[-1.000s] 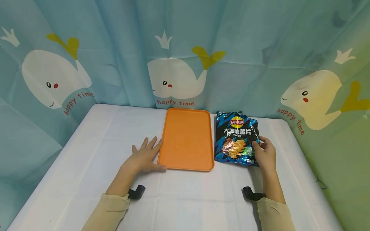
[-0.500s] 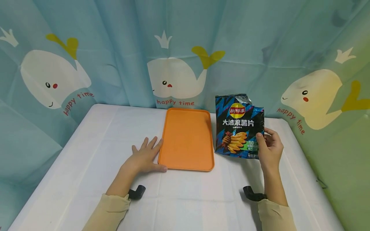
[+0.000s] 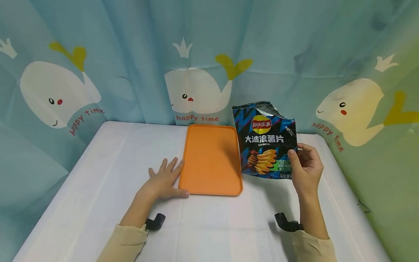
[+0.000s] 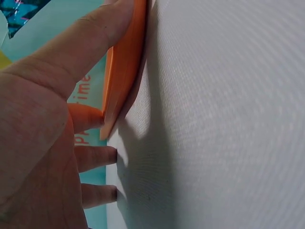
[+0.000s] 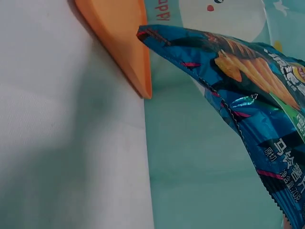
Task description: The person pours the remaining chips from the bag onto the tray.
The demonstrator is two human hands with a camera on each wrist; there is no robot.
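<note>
A black and blue bag of potato chips (image 3: 266,142) with a torn top right corner is held up off the table by my right hand (image 3: 306,169), thumb in front and fingers behind its right edge. In the right wrist view the chip bag (image 5: 257,100) hangs above the tabletop. The orange tray (image 3: 211,163) lies flat, its right edge overlapped by the bag in the head view. My left hand (image 3: 163,182) spreads its fingers at the tray's lower left corner. In the left wrist view its thumb (image 4: 90,43) rests against the tray's rim (image 4: 126,71).
A white cloth covers the table (image 3: 209,229). Behind it hangs a blue-green curtain (image 3: 137,72) printed with whales. A black curved piece is strapped at each wrist: the left strap piece (image 3: 155,222) and the right strap piece (image 3: 288,222).
My right hand has lifted the chip bag off the table and brought it slightly left, toward the tray. The left hand stays at the tray's corner.
</note>
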